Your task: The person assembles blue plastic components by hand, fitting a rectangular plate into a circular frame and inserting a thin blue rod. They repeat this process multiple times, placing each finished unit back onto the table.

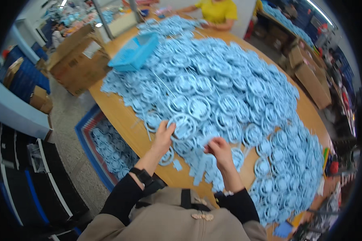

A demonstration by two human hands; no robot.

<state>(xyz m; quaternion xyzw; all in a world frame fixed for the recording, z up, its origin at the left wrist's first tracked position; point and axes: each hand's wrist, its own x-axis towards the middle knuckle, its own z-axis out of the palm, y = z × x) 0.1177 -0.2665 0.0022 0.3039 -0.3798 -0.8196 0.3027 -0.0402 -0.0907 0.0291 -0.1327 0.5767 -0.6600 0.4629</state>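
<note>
A round light-blue plastic part with a ring rim stands tilted at the near edge of a big heap. My left hand is closed on its left rim, thumb and fingers pinching it. To the right, my right hand is closed, with a small flat light-blue piece at its fingertips, partly blurred. Between my forearms lies a pile of small flat light-blue pieces. The heap of similar round light-blue parts spreads over the wooden table beyond both hands.
A blue plastic basket rests on the heap's far left. Below the table's left edge, a crate holds more blue parts. Cardboard boxes stand at left and far right. A person in a yellow top works across the table.
</note>
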